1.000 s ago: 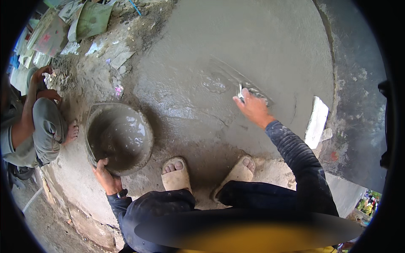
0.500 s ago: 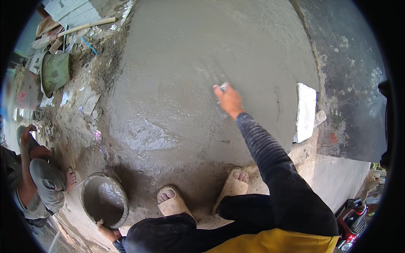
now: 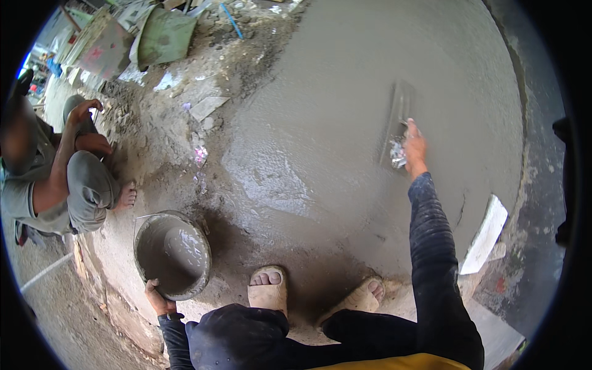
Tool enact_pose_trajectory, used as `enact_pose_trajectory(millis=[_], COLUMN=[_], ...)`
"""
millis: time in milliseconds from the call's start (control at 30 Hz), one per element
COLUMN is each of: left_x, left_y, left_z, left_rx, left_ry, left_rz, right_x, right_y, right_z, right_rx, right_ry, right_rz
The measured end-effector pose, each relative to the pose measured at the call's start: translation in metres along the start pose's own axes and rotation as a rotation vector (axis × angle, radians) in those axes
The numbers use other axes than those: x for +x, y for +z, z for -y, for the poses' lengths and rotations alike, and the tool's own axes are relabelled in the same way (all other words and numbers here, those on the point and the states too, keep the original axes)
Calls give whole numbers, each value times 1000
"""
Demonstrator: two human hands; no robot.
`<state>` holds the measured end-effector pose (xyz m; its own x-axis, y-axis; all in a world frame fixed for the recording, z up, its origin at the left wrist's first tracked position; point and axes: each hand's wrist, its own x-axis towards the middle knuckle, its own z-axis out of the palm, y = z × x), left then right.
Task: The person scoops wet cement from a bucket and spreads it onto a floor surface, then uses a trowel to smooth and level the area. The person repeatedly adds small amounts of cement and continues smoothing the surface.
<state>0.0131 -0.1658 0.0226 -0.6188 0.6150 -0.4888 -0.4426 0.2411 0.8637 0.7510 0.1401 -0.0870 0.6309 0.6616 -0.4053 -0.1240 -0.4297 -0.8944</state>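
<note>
Covering most of the ground before me, wet cement (image 3: 345, 68) stretches to the top of my view, grey and mostly smooth, with a shinier patch toward its left side. A person (image 3: 86, 179) in grey clothes sits to my left with knees bent. Between that person and my feet is a round bucket (image 3: 200, 288) with a wet grey mix inside. A green tub (image 3: 166, 37) lies farther off, up and to the left. At the right side of the wet cement lies a long white block (image 3: 485, 235). My trowel (image 3: 399, 114) is on the wet cement, right of the shiny patch, its long blade pointing away from me and slightly blurred. My 2 sandals (image 3: 269, 297) stand at the near edge, apart from each other. My right hand (image 3: 415, 150) is closed around the trowel's handle, fingers curled. My left hand (image 3: 159, 300) grips the bucket's near rim, thumb on top; I cannot tell how the fingers underneath lie.
</note>
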Motion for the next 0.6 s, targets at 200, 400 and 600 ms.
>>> enact_pose_trajectory(millis=[200,400,600], left_x=[-8,-9,-3], left_y=[3,0,-12], left_z=[2,4,4], left_rx=[-40,-51,-57], left_ry=[-19,-36,-65], left_rz=[-32,-100,-118], right_x=[-22,-70,-152], right_y=[163,205,198], right_z=[46,44,10], right_rx=[-532,-872,-1075], right_ry=[-165,-339,-549], right_rz=[414,877,1079])
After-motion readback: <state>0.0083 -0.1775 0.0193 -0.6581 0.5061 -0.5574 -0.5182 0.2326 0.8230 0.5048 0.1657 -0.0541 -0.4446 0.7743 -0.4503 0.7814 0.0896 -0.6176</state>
